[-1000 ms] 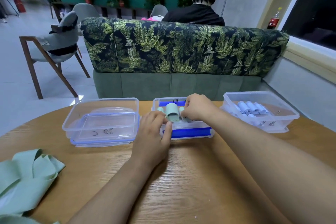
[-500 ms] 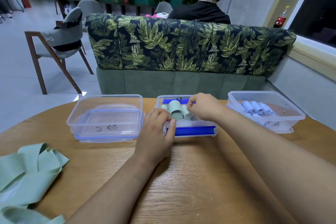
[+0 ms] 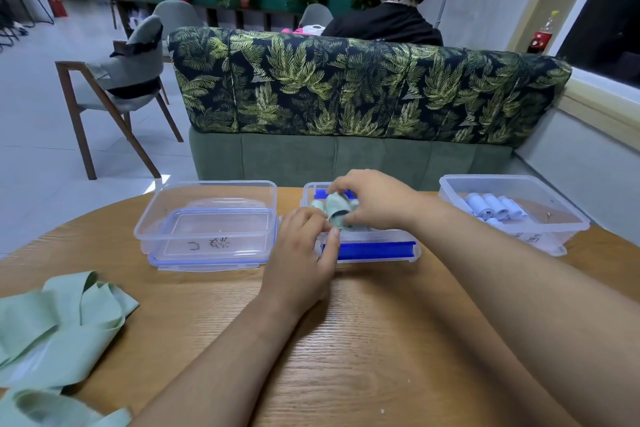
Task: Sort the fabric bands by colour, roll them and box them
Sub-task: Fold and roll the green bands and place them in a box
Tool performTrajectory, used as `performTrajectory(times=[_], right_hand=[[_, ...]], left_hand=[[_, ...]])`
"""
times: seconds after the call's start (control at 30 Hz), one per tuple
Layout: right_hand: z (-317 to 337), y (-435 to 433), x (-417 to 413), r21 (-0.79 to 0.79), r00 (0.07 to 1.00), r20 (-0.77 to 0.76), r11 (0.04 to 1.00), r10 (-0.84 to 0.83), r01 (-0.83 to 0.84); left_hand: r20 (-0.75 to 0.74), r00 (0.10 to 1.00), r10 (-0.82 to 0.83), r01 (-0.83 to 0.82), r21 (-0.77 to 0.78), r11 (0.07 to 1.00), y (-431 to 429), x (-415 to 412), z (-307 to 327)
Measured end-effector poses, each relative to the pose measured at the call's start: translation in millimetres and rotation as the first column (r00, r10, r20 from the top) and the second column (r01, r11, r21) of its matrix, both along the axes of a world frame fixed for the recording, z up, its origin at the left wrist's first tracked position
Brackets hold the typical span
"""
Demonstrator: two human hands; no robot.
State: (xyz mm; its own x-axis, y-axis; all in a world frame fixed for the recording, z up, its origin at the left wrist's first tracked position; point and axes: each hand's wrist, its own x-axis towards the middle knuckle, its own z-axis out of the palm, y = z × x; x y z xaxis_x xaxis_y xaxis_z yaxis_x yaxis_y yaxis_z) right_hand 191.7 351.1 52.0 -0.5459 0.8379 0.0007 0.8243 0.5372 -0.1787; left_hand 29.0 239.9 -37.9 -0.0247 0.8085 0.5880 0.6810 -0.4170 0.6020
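Fingers (image 3: 337, 186) of the right hand (image 3: 377, 201) are curling round a rolled green band (image 3: 336, 212) and pinching it at the top, holding it upright in the middle box (image 3: 377, 250) among other green rolls (image 3: 316, 203). Fingers (image 3: 308, 218) of the left hand (image 3: 299, 256) are curling over that box's near rim, with the thumb lying against its front wall, so the hand is gripping the box. Both forearms are reaching forward over the wooden tabletop (image 3: 363, 340). Just left of the middle box, a clear left box (image 3: 207, 189) is sitting with a lid inside it. To the right, a right box (image 3: 512, 180) is holding pale blue rolls (image 3: 491, 206). Loose green bands (image 3: 62, 315) are lying crumpled at the tabletop's near left edge, well apart from the boxes. Behind the tabletop, a leaf-patterned sofa (image 3: 346, 87) is standing.
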Motion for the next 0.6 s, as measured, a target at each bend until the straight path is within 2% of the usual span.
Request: performTrajectory(times=[0.1,0.17,0.47,0.6], right_hand=[[-5,-1,-8,0.102,0.997,0.073,0.994,0.021,-0.029],[-6,-2,-11,0.178,0.998,0.053,0.984,0.017,-0.026],[12,-12,0,0.377,0.97,-0.232,0.926,0.072,0.021],[29,-19,11,0.357,0.883,-0.464,0.927,0.07,0.114]], left_hand=[[-0.002,1.0,0.002,-0.002,-0.005,1.0,0,0,0],[-0.002,1.0,0.006,-0.006,-0.004,1.0,0,0,0],[0.016,1.0,-0.003,0.003,0.006,1.0,-2,1,3],[0.223,0.975,-0.003,0.013,-0.046,0.999,-8,0,9]])
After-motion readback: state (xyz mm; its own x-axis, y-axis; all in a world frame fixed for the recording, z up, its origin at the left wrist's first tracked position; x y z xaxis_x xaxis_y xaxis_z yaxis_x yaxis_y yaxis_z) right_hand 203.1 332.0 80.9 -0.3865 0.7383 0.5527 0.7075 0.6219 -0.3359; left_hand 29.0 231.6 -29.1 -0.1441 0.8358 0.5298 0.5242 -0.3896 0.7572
